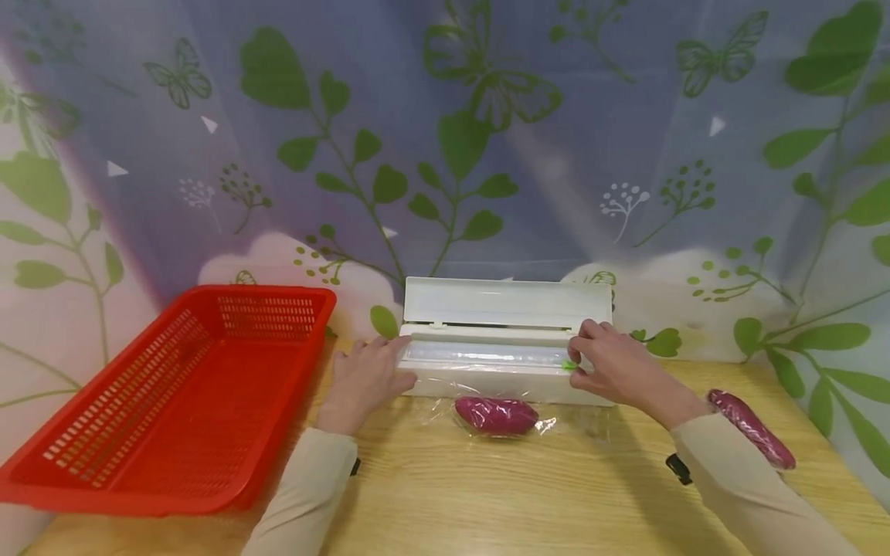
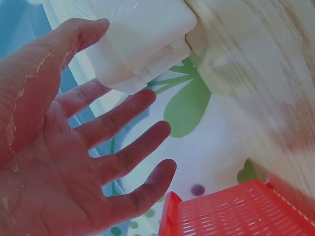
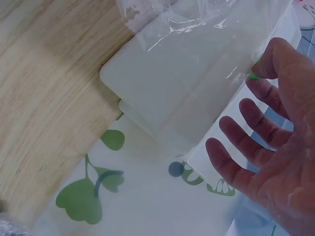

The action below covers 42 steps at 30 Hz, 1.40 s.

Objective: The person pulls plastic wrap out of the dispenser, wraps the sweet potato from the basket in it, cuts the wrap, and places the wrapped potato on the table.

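Note:
A white cling film dispenser [image 1: 501, 386] lies across the table with its lid [image 1: 507, 303] raised. Clear film stretches from its roll over the front, down to a purple, tapered vegetable [image 1: 496, 417] resembling a sweet potato. My left hand [image 1: 365, 382] is at the dispenser's left end, thumb and index finger touching its corner, the other fingers spread in the left wrist view. At the right end, my right hand [image 1: 615, 367] pinches the small green slide cutter [image 3: 253, 76] between thumb and index finger. Its remaining fingers extend loosely behind the box.
A red perforated basket [image 1: 202, 401] occupies the table's left side. Another purple vegetable [image 1: 751, 428], wrapped in film, lies at the right, beside my right forearm. Behind the dispenser hangs a cloth [image 1: 389, 116] printed with leaves and butterflies.

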Tool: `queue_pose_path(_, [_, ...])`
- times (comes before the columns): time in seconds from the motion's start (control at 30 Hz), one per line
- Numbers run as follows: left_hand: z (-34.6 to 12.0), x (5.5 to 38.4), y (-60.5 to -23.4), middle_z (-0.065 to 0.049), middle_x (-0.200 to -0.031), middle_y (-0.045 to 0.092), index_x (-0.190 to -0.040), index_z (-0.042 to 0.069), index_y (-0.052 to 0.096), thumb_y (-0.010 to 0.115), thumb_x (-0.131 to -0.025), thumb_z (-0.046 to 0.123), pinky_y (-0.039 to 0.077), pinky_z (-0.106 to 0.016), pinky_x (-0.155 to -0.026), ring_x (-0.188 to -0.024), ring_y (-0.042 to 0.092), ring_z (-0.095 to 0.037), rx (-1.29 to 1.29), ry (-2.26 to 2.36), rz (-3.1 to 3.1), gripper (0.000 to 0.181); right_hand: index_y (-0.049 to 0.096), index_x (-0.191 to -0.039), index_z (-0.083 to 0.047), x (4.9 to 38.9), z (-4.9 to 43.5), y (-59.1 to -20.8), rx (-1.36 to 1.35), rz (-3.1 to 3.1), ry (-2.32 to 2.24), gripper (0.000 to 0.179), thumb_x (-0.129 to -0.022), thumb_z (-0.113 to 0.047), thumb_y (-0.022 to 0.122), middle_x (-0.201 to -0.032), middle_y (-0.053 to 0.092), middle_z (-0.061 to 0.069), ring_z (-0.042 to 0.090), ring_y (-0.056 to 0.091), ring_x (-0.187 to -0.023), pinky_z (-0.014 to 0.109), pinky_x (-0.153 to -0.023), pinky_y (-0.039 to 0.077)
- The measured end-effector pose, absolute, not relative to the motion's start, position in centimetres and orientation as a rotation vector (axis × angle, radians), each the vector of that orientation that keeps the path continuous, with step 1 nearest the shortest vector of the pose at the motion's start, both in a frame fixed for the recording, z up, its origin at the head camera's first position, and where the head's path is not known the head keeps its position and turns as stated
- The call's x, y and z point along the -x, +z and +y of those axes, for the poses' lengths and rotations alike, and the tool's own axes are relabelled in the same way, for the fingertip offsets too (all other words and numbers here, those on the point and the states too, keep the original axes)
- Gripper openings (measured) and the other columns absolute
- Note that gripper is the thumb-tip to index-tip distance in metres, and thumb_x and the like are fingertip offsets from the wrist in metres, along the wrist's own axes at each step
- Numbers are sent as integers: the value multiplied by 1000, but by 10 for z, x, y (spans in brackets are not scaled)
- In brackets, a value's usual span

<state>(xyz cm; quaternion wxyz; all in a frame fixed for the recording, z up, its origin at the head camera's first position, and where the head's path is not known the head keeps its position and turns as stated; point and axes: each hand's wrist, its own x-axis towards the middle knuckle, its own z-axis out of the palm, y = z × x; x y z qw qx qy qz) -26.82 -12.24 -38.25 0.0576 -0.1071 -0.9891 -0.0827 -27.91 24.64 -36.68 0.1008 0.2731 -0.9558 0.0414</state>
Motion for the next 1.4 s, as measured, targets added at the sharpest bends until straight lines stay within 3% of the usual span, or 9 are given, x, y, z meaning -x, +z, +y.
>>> queue_pose_path(0.73, [-121,269,-384,-13,-135,67,-149,24,52,65,-91,41,48,-67,-94,-120,62,-42,322,-219,-2982,61,63,-85,-17,274,259,-367,-776,-2822,175,6,-82,-15,68,-90,52,3,17,43,-77,28,-59,34])
queue_pose_path(1.4, [-118,268,-378,-13,-136,67,-147,23,54,65,-90,39,48,-66,-94,-120,62,-43,320,-216,-2992,60,63,-85,-18,269,293,-368,-709,-2840,179,8,-82,-15,69,-89,51,2,14,42,-74,26,-60,34])
